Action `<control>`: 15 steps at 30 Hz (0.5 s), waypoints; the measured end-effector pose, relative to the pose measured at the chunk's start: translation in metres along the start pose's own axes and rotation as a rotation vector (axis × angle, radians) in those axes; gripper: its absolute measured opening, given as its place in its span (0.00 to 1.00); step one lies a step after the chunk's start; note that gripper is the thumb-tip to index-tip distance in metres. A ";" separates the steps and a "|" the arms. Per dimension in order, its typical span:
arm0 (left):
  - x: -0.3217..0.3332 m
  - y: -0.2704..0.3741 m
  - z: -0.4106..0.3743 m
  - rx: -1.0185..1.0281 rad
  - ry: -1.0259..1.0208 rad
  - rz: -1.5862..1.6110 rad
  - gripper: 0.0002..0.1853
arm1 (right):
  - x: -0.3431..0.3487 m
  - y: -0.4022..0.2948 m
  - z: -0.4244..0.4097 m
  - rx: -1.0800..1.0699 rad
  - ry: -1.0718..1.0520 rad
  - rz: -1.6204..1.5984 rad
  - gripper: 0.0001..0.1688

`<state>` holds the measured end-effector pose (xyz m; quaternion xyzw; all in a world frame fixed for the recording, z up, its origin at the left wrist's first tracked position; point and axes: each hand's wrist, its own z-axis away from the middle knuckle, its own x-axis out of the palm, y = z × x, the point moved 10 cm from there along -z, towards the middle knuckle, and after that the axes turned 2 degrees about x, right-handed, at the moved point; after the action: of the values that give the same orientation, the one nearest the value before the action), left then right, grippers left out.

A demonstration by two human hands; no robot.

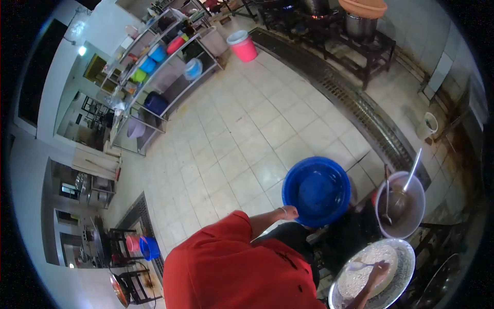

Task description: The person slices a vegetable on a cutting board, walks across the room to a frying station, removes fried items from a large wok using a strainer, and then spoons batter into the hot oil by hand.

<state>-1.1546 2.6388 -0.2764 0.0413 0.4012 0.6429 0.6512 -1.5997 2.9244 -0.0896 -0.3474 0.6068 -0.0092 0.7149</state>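
Observation:
My right hand (pixel 380 269) is over a wide metal basin (pixel 406 266) at the lower right. Its fingers are closed on the handle of a light-coloured spoon or spatula (pixel 358 265). The utensil's head lies against a pale, lumpy, wet mixture (pixel 351 284) in the basin. My left hand (pixel 290 212), with a band at the wrist, is beside the near rim of a blue plastic basin (pixel 316 189). Its fingers look curled, but whether they grip the rim cannot be told. The blue basin seems to hold some clear liquid.
A whitish bucket (pixel 422 208) with brownish liquid and long-handled utensils stands beyond the metal basin. A drain grating (pixel 347 104) crosses the tiled floor (pixel 239 131). Burner stands (pixel 370 50), a pink bucket (pixel 244 48) and metal shelves (pixel 181 89) are farther off.

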 end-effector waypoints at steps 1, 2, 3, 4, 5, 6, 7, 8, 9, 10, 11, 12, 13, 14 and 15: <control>0.002 0.008 -0.002 -0.002 -0.023 -0.005 0.17 | -0.013 -0.003 0.001 0.038 0.007 0.020 0.07; 0.004 0.015 -0.003 -0.005 -0.048 -0.010 0.17 | -0.010 0.021 0.000 -0.147 0.084 0.098 0.09; 0.007 0.018 -0.004 0.008 -0.041 -0.047 0.17 | -0.015 0.015 0.001 -0.146 0.058 0.087 0.09; 0.013 0.013 -0.005 0.015 -0.027 -0.092 0.17 | -0.017 0.003 0.005 -0.144 0.030 0.065 0.10; 0.021 0.007 -0.005 0.021 -0.015 -0.134 0.17 | -0.017 -0.004 0.007 -0.143 -0.001 0.045 0.10; 0.029 -0.003 -0.007 -0.004 -0.045 -0.083 0.17 | -0.010 -0.004 0.009 -0.209 -0.035 0.132 0.11; 0.033 -0.001 -0.008 0.004 -0.072 -0.070 0.17 | -0.004 -0.002 0.012 -0.276 -0.062 0.226 0.13; 0.038 -0.001 -0.006 0.008 -0.100 -0.055 0.17 | 0.004 -0.001 0.015 -0.343 -0.092 0.321 0.14; 0.041 -0.001 -0.003 0.011 -0.125 -0.037 0.18 | 0.015 0.006 0.017 -0.302 -0.187 0.404 0.14; 0.044 -0.002 0.000 0.010 -0.150 -0.020 0.18 | 0.018 -0.004 0.023 -0.260 -0.286 0.484 0.15; 0.043 -0.006 0.006 0.012 -0.149 -0.005 0.18 | 0.025 -0.006 0.028 -0.216 -0.387 0.562 0.16; 0.040 -0.006 0.008 0.025 -0.151 0.000 0.18 | 0.034 0.008 0.032 -0.225 -0.439 0.561 0.18; 0.037 -0.006 0.010 0.033 -0.155 0.007 0.18 | 0.042 0.004 0.026 -0.323 -0.371 0.660 0.18; 0.026 0.003 0.007 0.059 -0.132 -0.064 0.17 | 0.052 0.016 0.026 -0.393 -0.303 0.766 0.17; 0.017 0.005 0.006 0.161 -0.075 -0.058 0.16 | 0.063 0.038 0.037 -0.458 -0.263 0.881 0.17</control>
<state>-1.1576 2.6572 -0.2771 0.1059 0.4283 0.5873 0.6786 -1.5665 2.9436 -0.1618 -0.2045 0.5869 0.4698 0.6268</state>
